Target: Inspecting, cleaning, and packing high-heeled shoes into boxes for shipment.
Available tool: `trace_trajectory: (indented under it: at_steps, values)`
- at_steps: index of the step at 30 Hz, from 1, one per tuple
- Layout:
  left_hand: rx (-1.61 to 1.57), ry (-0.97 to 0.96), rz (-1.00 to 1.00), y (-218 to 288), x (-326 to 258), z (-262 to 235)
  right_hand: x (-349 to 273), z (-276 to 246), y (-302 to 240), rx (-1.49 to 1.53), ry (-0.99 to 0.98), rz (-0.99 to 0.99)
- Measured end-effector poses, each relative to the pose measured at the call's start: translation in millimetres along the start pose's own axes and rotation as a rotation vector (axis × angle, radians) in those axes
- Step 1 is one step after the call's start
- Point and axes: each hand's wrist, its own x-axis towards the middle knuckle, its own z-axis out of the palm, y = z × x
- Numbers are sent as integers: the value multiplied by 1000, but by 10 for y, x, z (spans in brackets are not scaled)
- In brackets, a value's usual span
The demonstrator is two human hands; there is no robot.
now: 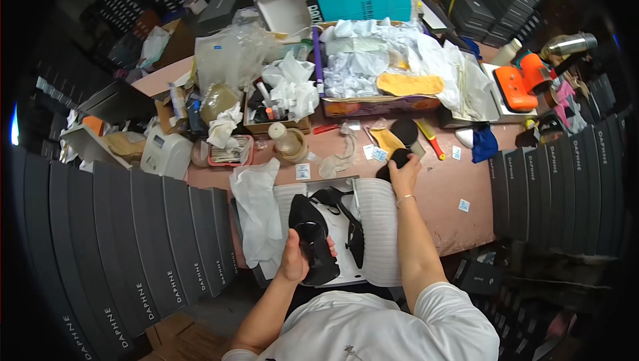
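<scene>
Two hands at work: head view, a person bends over a cluttered pink table (466, 208).
Left hand: left hand (296, 258) closes around a glossy black high-heeled shoe (311, 234), held above an open shoe box (379, 228) at the table's near edge.
Right hand: right hand (404, 173) grips a black brush (397, 159) with fingers curled, out past the box's far side, toward the table's middle.
Second shoe: its black mate (346, 218) lies in the box on white ribbed foam lining, just beside the held shoe.
Near the brush: a yellow insole (388, 140) and small white stickers (378, 154) lie close by on the table.
Far edge: a carton of crumpled white paper (366, 61); an orange tool (519, 81) at the far right corner.
Left of box: white tissue paper (256, 214) hangs over the near edge.
Step in hand: judged as cleaning or polishing the held shoe.
Next move calls for: bringing brush and shoe together, with a steady hold on the shoe.
</scene>
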Motion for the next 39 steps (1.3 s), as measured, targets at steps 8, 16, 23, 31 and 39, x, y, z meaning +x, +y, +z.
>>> trace_trajectory:
  at_steps: [8, 16, 23, 31, 39]
  values:
    - [-173, -198, -62, 103, 83, -220, 658, -506, -500, 90, 182, -392]
    - [-159, -50, -51, 108, -7, -180, 813, -806, -1199, 68, -236, -627]
    - [-64, 108, 126, 13, -221, 20, -1381, -1335, -2158, 271, -616, -1351]
    - [-241, 124, 91, -96, -571, -52, -1848, -1462, -1383, 378, -792, -981]
    - [-201, 168, 202, -179, -681, 93, -2076, -1484, -1691, 417, -592, -1170]
